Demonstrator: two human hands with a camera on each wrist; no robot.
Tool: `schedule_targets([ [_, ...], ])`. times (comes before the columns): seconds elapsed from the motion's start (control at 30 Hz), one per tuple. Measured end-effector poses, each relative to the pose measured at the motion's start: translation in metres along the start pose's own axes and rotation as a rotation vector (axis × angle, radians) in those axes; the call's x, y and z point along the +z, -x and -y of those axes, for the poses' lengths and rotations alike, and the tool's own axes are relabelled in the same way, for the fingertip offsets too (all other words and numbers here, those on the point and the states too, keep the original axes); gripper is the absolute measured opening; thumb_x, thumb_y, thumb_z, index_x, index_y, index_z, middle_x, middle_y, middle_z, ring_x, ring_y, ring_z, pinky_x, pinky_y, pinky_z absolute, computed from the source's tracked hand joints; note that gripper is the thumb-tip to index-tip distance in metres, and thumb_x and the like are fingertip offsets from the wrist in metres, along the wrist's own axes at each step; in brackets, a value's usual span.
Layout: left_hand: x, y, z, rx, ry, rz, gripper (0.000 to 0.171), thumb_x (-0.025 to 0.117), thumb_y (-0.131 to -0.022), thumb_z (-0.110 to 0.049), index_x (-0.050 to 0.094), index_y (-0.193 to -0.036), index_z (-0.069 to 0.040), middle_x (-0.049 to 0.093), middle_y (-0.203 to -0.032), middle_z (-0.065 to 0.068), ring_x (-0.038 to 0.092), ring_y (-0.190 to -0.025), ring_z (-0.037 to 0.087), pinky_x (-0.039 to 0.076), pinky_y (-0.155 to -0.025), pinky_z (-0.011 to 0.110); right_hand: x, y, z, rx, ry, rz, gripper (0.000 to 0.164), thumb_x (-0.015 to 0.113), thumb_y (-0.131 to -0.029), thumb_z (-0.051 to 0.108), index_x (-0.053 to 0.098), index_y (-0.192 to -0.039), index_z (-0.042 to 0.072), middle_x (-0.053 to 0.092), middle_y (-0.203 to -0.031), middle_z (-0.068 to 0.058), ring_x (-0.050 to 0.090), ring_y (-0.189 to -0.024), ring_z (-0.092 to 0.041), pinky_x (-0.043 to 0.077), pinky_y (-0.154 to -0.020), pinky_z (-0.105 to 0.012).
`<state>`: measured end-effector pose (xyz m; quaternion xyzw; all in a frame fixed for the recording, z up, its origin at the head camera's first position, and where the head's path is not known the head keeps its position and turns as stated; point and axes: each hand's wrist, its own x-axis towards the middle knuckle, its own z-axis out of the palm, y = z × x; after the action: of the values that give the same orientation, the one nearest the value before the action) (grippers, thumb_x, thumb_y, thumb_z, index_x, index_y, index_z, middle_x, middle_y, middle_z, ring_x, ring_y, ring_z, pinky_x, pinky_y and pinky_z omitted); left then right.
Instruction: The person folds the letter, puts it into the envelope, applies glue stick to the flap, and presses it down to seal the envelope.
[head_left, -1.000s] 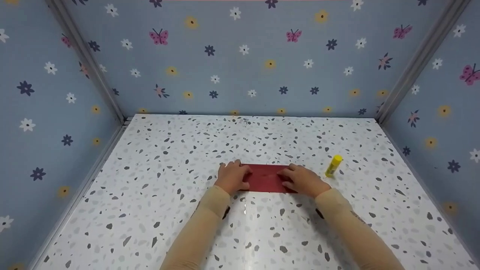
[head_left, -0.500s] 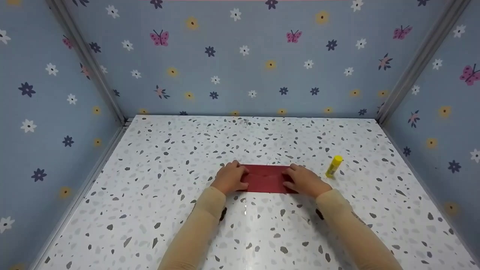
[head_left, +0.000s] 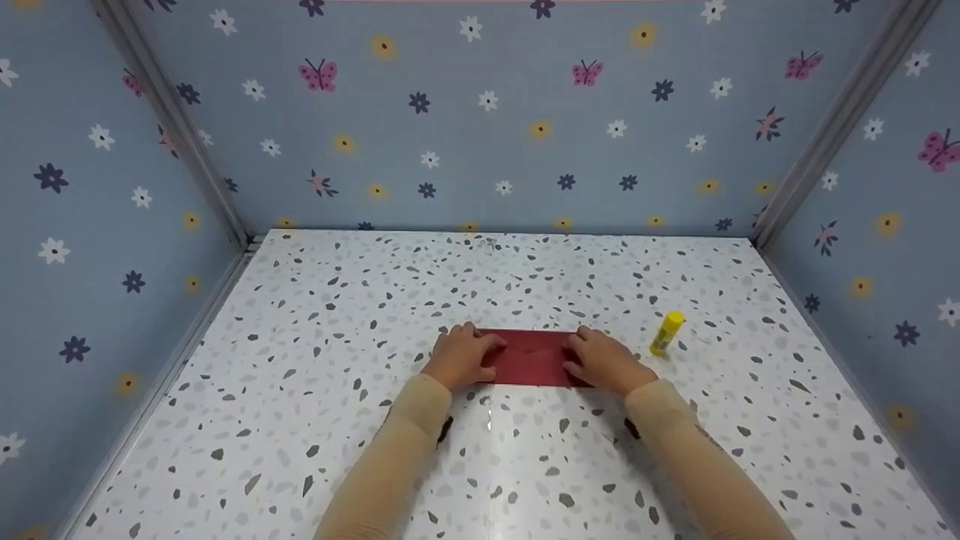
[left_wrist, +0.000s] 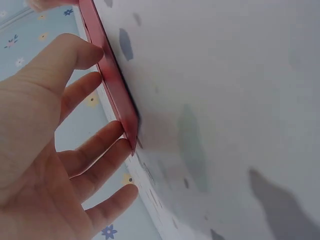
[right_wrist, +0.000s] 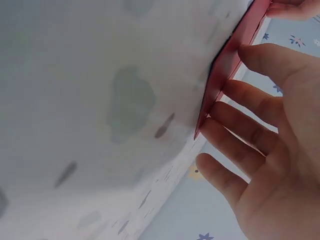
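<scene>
A flat red paper envelope (head_left: 531, 367) lies on the speckled table, with a faint curved flap line across its middle. My left hand (head_left: 459, 357) rests on its left end, the thumb and fingertips touching the top. Over the right end, my right hand (head_left: 606, 361) presses in the same manner. In the left wrist view, the fingers of the left hand (left_wrist: 55, 135) are spread and slightly bent against the red envelope (left_wrist: 117, 90). The right wrist view has the right hand's fingertips on the envelope (right_wrist: 222, 70), little finger off it. Both ends are partly hidden by the hands.
A yellow glue stick (head_left: 667, 334) stands on the white speckled table (head_left: 360, 300), to the right of the right hand. Blue flowered panels (head_left: 480, 150) enclose the back and both sides, with grey metal posts (head_left: 847, 112) in the corners.
Over the last second my fingertips have slid slightly outward along the envelope, the left ones leftward and the right ones rightward. More of its middle shows. The glue stick has stayed put.
</scene>
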<state>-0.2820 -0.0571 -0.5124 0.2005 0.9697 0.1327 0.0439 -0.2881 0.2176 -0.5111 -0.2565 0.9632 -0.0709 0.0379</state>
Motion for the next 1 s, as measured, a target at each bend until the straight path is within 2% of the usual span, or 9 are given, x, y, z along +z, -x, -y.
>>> schedule_targets([
  [0.2,0.001,0.000,-0.009,-0.003,-0.068,0.022,0.052,0.076,-0.088,-0.033,0.062,-0.138,-0.032,0.054,-0.127,0.018,0.050,-0.115,0.034,0.041,-0.101,0.054,0.001,-0.002,0.004,-0.014,0.027,0.002,0.027,0.066,-0.098,0.028,0.061,-0.116,0.008,0.057,-0.101,-0.008,0.057,-0.088,-0.024,0.053,-0.084,-0.042],
  [0.43,0.002,-0.003,-0.018,-0.005,-0.169,0.028,0.052,0.072,-0.090,-0.032,0.058,-0.140,-0.037,0.055,-0.129,0.021,0.051,-0.115,0.036,0.042,-0.100,0.054,0.003,-0.004,0.011,-0.031,0.108,-0.028,0.028,0.064,-0.098,0.023,0.061,-0.126,0.019,0.058,-0.110,-0.014,0.057,-0.090,-0.029,0.055,-0.082,-0.046],
  [0.57,0.004,-0.003,-0.024,0.011,-0.240,0.036,0.053,0.069,-0.092,-0.031,0.055,-0.142,-0.040,0.056,-0.124,0.021,0.053,-0.110,0.035,0.045,-0.096,0.052,0.004,-0.005,0.020,-0.007,0.171,-0.003,0.029,0.065,-0.098,0.023,0.058,-0.126,0.022,0.058,-0.116,-0.018,0.059,-0.093,-0.033,0.057,-0.080,-0.049],
  [0.8,0.004,-0.003,-0.030,0.035,-0.295,0.029,0.057,0.070,-0.093,-0.029,0.052,-0.145,-0.043,0.058,-0.118,0.022,0.055,-0.108,0.036,0.045,-0.095,0.050,0.006,-0.008,0.033,0.014,0.226,0.014,0.035,0.057,-0.102,0.020,0.055,-0.135,0.031,0.056,-0.111,-0.028,0.059,-0.088,-0.039,0.058,-0.071,-0.051],
  [1.0,0.005,-0.003,-0.032,0.044,-0.328,0.018,0.060,0.065,-0.095,-0.021,0.049,-0.146,-0.048,0.058,-0.116,0.024,0.056,-0.108,0.038,0.045,-0.096,0.049,0.006,-0.008,0.035,0.015,0.266,0.043,0.045,0.058,-0.099,0.010,0.052,-0.138,0.032,0.054,-0.109,-0.030,0.060,-0.086,-0.040,0.059,-0.068,-0.050],
])
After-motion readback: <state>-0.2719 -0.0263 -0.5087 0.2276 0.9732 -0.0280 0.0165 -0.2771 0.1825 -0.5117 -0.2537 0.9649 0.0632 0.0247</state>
